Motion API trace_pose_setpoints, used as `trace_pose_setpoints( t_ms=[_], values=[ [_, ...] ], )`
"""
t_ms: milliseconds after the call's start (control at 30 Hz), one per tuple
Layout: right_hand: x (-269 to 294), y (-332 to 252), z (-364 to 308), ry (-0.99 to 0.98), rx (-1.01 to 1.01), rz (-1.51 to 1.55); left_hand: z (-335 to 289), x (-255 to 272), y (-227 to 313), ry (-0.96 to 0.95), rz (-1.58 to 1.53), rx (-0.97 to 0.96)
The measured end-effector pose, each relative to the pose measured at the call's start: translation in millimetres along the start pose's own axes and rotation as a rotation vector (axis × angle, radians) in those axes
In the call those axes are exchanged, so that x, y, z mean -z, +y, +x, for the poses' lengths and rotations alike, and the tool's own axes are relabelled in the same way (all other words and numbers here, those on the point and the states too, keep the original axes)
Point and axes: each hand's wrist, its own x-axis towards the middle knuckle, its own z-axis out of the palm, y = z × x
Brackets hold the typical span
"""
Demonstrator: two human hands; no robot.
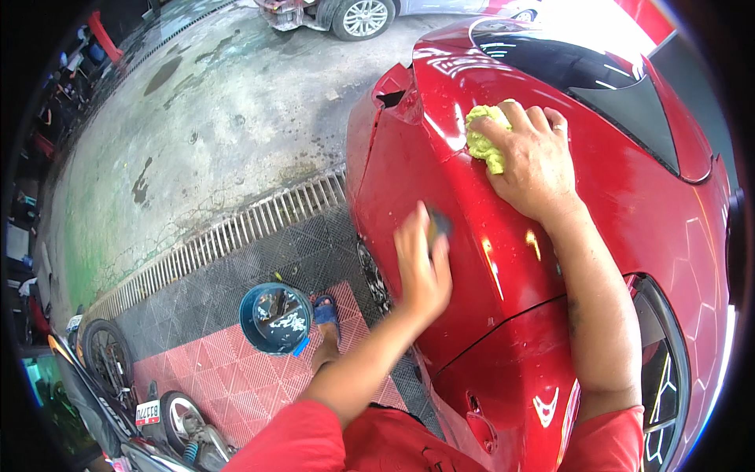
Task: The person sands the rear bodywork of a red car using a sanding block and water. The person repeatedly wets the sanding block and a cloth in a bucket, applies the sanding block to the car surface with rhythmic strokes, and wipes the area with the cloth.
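Note:
The red car (621, 212) fills the right side of the view, and both my hands are at its rear quarter panel. My right hand (536, 161) is closed round a crumpled yellow-green cloth (486, 141), pressed on the upper edge of the panel. Lower and to the left, my left hand (421, 267) grips a small dark pad (442, 226) with a yellowish edge, against the side of the panel. Its fingers are slightly blurred. Small droplets or specks dot the paint near both hands.
A dark blue bucket (245, 322) with liquid stands on the red floor tiles (208, 374), beside my sandalled foot (326, 312). A drain grate (212, 244) crosses the floor. A motorcycle (118, 417) stands at the lower left, another car (322, 16) at the back.

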Motion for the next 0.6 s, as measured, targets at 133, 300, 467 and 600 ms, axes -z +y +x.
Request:
trace_pose_setpoints(
  t_ms=[133, 300, 467, 600],
  values=[
    [2.4, -5.7, 9.6, 0.060, 0.016, 0.022, 150.0, -10.8, -52.4, 0.112, 0.074, 0.076],
    [0.7, 12.1, -7.9, -0.055, -0.028, -0.030, -38.0, -17.6, 30.8, -0.033, -0.023, 0.042],
    [10.3, 1.8, 6.5, 0.008, -0.009, 0.009, 94.2, -17.3, -18.5, 0.096, 0.019, 0.071],
    [3.0, -8.7, 11.2, 0.007, -0.007, 0.057, 163.9, -10.9, -55.0, 0.140, 0.065, 0.199]
  ],
)
